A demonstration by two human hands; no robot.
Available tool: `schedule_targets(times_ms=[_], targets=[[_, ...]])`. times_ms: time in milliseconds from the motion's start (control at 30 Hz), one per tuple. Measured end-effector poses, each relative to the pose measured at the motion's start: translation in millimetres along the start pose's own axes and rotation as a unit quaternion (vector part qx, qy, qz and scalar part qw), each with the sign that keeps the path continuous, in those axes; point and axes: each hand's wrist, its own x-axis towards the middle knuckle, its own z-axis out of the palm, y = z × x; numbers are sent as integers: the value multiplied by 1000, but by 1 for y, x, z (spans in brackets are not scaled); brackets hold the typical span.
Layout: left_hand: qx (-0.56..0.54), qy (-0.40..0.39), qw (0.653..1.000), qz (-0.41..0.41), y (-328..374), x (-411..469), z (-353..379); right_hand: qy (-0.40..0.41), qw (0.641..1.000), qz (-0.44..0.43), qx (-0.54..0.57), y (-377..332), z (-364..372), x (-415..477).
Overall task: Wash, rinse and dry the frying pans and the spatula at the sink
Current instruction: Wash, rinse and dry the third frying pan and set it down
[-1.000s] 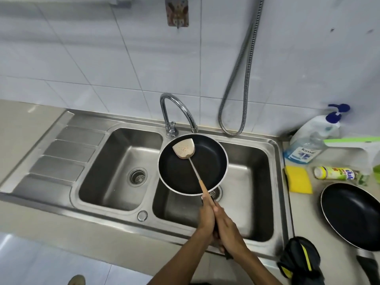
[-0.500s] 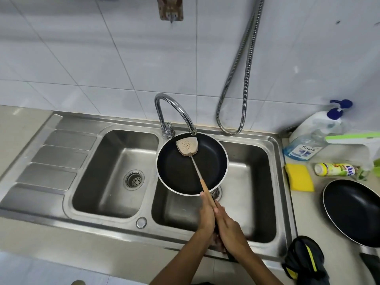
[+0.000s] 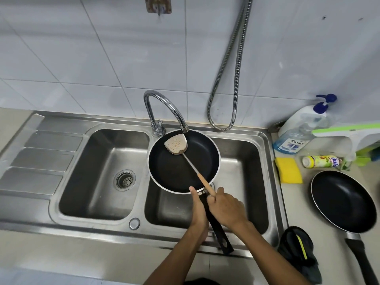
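two basins make up the steel sink (image 3: 82,227), which is set in a pale bench (image 3: 298,204). at the far left is its ribbed draining board (image 3: 37,161). next comes the left basin (image 3: 98,198), with a round strainer (image 3: 125,179) in the bottom. behind the wall between the basins stands a curved tap (image 3: 151,114); the end of its spout is just over the far rim of a black frying pan (image 3: 174,173).

this frying pan is held above the right basin (image 3: 246,192). in it lies the spatula (image 3: 175,145), its speckled head near the far rim and its thin shaft going back to a wooden grip. the left hand (image 3: 198,210) holds the black handle of the pan, fingers closed round it, the thumb straight along the top toward the rim. the right hand (image 3: 226,206) is just beside it and its fingers (image 3: 213,199) are curled on the wooden end of the spatula.

a metal hose (image 3: 221,128) hangs in a loop on the tiled wall behind. on the bench to the right are a pump bottle (image 3: 296,134), a yellow sponge (image 3: 289,170) and a small bottle (image 3: 320,161) lying on its side. the second frying pan (image 3: 342,200) rests near them, handle toward the person. a dark cloth (image 3: 296,249) lies at the front edge.
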Motion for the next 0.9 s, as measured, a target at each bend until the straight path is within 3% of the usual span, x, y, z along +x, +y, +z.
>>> schedule_targets(times_ms=[333,567,900], targets=[[-28,68,997,-15,-2,5,2,103,993,-26,49,61,3,-38],[-30,54,998,-14,-1,5,4,169,973,90,125,121,29,-105],[-25,41,999,-19,-3,10,2,92,976,191,51,103,44,-59]])
